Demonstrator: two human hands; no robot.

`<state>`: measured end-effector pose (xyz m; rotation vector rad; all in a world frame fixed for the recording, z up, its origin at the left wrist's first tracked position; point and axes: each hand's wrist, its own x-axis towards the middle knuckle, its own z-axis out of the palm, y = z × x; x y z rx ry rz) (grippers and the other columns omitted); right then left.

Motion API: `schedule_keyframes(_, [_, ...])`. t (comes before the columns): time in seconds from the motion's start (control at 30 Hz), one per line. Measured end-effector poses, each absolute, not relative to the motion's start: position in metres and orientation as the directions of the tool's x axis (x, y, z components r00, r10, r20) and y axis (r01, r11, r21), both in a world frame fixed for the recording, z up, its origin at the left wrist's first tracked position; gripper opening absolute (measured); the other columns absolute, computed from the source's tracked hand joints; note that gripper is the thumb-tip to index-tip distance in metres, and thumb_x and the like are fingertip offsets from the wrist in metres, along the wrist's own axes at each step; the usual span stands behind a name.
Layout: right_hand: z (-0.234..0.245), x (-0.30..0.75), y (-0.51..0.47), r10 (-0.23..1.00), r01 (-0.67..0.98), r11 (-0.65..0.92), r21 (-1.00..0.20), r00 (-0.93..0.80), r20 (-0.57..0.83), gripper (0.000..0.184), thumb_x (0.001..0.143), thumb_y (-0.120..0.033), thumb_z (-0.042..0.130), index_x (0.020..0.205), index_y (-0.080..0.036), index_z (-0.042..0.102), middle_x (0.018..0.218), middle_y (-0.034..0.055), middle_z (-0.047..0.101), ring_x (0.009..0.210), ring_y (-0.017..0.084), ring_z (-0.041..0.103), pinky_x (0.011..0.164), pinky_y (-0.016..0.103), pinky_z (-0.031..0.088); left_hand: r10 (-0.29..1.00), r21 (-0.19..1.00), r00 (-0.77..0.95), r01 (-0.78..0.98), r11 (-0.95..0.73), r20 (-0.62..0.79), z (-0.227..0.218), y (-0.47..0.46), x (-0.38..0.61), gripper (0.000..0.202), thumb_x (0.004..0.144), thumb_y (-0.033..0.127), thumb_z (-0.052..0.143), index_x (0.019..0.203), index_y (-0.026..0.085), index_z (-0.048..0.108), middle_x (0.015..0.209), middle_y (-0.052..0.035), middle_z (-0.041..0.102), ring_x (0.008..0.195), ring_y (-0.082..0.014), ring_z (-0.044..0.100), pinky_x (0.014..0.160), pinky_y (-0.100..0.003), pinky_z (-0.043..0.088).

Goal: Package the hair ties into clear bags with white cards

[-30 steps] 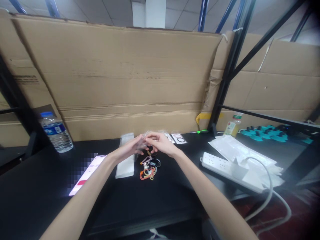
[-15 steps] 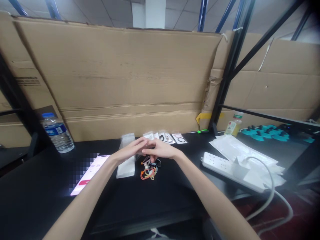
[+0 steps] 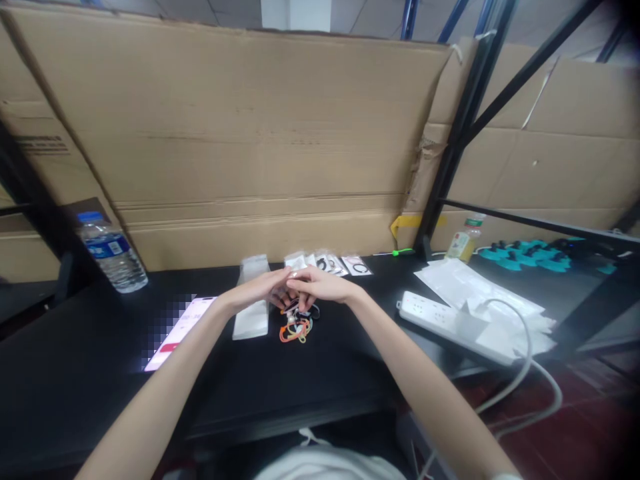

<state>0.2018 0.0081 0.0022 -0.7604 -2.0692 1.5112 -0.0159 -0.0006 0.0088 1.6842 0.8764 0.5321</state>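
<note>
My left hand and my right hand meet over the middle of the black table, fingers curled down and drawn together. Their fingertips are at the top edge of a small pile of thin cord loops in orange, yellow, pink and dark colours, with pale bead-like bits. Whatever is between the fingers is too small and too hidden to make out. Left of the pile, partly under my left wrist, lies a stack of clear plastic bags. Behind my hands is a row of small packets, and a packet with a dark ring.
A phone and a water bottle are at left. At right are a power strip with cables, white sheets, a drink bottle and teal objects. Cardboard walls the back; a green-handled tool lies before it.
My view has tilted down slightly, so the table's things sit higher in the picture. My fingers have come down nearer the cord loops, with fingertips now at the pile's top edge.
</note>
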Motion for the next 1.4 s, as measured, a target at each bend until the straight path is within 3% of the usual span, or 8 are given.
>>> schedule_keyframes(0.1, [0.006, 0.205, 0.007, 0.649, 0.183, 0.260, -0.948, -0.760, 0.031, 0.036, 0.104, -0.049, 0.064, 0.103, -0.013, 0.069, 0.092, 0.0070, 0.075, 0.063, 0.010, 0.070, 0.060, 0.021, 0.060, 0.789, 0.931, 0.612, 0.311, -0.190, -0.044, 0.008, -0.001, -0.018, 0.066, 0.097, 0.078, 0.050, 0.101, 0.016, 0.072, 0.092, -0.0104, 0.073, 0.081, -0.0223, 0.067, 0.076, -0.035, 0.053])
schedule_keyframes(0.2, [0.008, 0.206, 0.006, 0.624, 0.231, 0.303, -0.924, -0.781, 0.009, 0.039, 0.100, -0.050, 0.070, 0.115, -0.013, 0.073, 0.105, 0.0098, 0.078, 0.062, 0.009, 0.068, 0.059, 0.020, 0.058, 0.769, 0.915, 0.639, 0.322, -0.244, -0.020, 0.008, -0.002, -0.018, 0.064, 0.099, 0.075, 0.049, 0.111, 0.017, 0.074, 0.095, -0.0106, 0.074, 0.083, -0.0230, 0.066, 0.077, -0.035, 0.052])
schedule_keyframes(0.47, [0.004, 0.199, 0.003, 0.609, 0.353, 0.340, -0.872, -0.789, -0.082, 0.048, 0.091, -0.051, 0.079, 0.120, -0.013, 0.077, 0.104, 0.0100, 0.079, 0.061, 0.010, 0.070, 0.060, 0.022, 0.058, 0.786, 0.896, 0.618, 0.349, -0.276, 0.001, 0.007, -0.004, -0.018, 0.055, 0.100, 0.069, 0.055, 0.125, 0.024, 0.073, 0.127, -0.0105, 0.074, 0.122, -0.0301, 0.065, 0.098, -0.037, 0.051])
schedule_keyframes(0.8, [0.004, 0.202, 0.008, 0.631, 0.322, 0.465, -0.825, -0.774, 0.054, 0.036, 0.098, -0.039, 0.072, 0.122, -0.014, 0.078, 0.110, 0.0122, 0.080, 0.067, 0.013, 0.074, 0.061, 0.023, 0.059, 0.763, 0.924, 0.644, 0.315, -0.216, -0.041, 0.013, -0.009, -0.018, 0.055, 0.099, 0.072, 0.052, 0.121, 0.024, 0.068, 0.104, -0.0089, 0.072, 0.089, -0.0237, 0.070, 0.080, -0.036, 0.058])
schedule_keyframes(0.9, [0.001, 0.203, 0.011, 0.622, 0.257, 0.472, -0.843, -0.775, 0.112, 0.037, 0.097, -0.041, 0.073, 0.123, -0.015, 0.079, 0.107, 0.0109, 0.081, 0.073, 0.014, 0.074, 0.064, 0.024, 0.061, 0.783, 0.918, 0.622, 0.327, -0.227, -0.028, 0.017, -0.011, -0.021, 0.056, 0.098, 0.073, 0.054, 0.116, 0.023, 0.069, 0.107, -0.0094, 0.071, 0.092, -0.0234, 0.070, 0.082, -0.036, 0.058])
schedule_keyframes(1.03, [0.002, 0.204, 0.011, 0.639, 0.247, 0.452, -0.857, -0.760, 0.117, 0.036, 0.095, -0.048, 0.074, 0.110, -0.015, 0.082, 0.094, 0.0085, 0.080, 0.073, 0.014, 0.073, 0.066, 0.025, 0.063, 0.774, 0.931, 0.629, 0.323, -0.171, -0.076, 0.019, -0.013, -0.023, 0.063, 0.097, 0.076, 0.051, 0.120, 0.021, 0.070, 0.117, -0.0146, 0.073, 0.098, -0.0273, 0.072, 0.082, -0.039, 0.059])
schedule_keyframes(1.2, [0.006, 0.210, 0.011, 0.677, 0.217, 0.446, -0.869, -0.717, 0.168, 0.041, 0.097, -0.055, 0.070, 0.103, -0.017, 0.081, 0.087, 0.0055, 0.076, 0.070, 0.012, 0.070, 0.066, 0.024, 0.061, 0.781, 0.933, 0.616, 0.332, -0.141, -0.102, 0.019, -0.011, -0.025, 0.067, 0.097, 0.079, 0.047, 0.107, 0.018, 0.071, 0.109, -0.0156, 0.074, 0.097, -0.0290, 0.072, 0.083, -0.041, 0.056])
schedule_keyframes(1.4, [0.009, 0.221, 0.017, 0.764, 0.190, 0.475, -0.859, -0.574, 0.295, 0.039, 0.094, -0.053, 0.075, 0.103, -0.016, 0.083, 0.092, 0.0070, 0.078, 0.066, 0.011, 0.064, 0.064, 0.024, 0.058, 0.815, 0.953, 0.574, 0.285, -0.107, -0.080, 0.015, 0.000, -0.035, 0.067, 0.098, 0.077, 0.049, 0.126, 0.018, 0.065, 0.106, -0.0134, 0.073, 0.094, -0.0264, 0.071, 0.084, -0.041, 0.055])
